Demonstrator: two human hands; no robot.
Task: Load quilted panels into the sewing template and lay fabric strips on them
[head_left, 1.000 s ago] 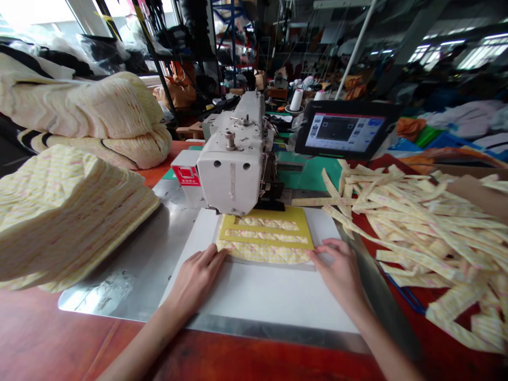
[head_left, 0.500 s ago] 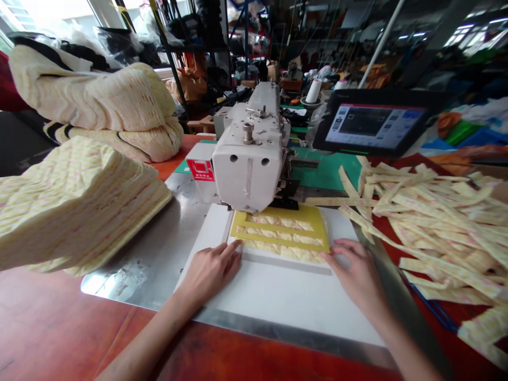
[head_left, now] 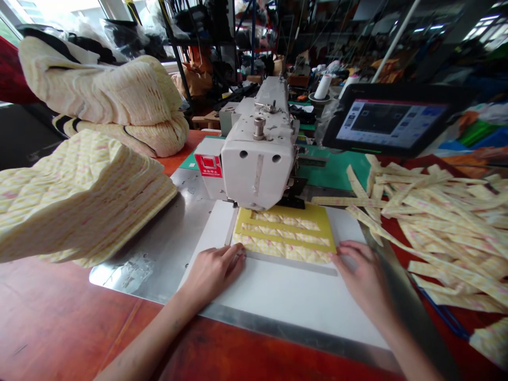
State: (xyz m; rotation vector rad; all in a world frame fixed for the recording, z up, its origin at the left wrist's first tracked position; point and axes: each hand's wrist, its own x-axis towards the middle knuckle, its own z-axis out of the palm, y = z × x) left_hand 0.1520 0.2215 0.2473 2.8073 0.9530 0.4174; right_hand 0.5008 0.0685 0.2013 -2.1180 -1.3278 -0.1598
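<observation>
A yellow slotted template (head_left: 286,230) lies under the head of a sewing machine (head_left: 257,164). Quilted cream-yellow fabric (head_left: 283,248) shows through its slots and along its front edge. The fabric rests on a white plate (head_left: 273,296). At the fabric's front left corner is my left hand (head_left: 214,271), its thumb and index finger closed at the edge and the other fingers curled. My right hand (head_left: 365,272) has thumb and index finger closed on the front right corner. The machine's needle area is hidden behind its head.
Left of the machine stands a stack of quilted pieces (head_left: 83,196), with a folded bundle (head_left: 115,100) behind it. A heap of fabric strips (head_left: 448,222) lies on the right. Above the heap is a control screen (head_left: 392,121). Thread cones (head_left: 323,86) stand farther back.
The view has shifted slightly, so everything sits a little farther right in the picture. Both hands stay at the fabric's front corners, and the template remains under the machine head.
</observation>
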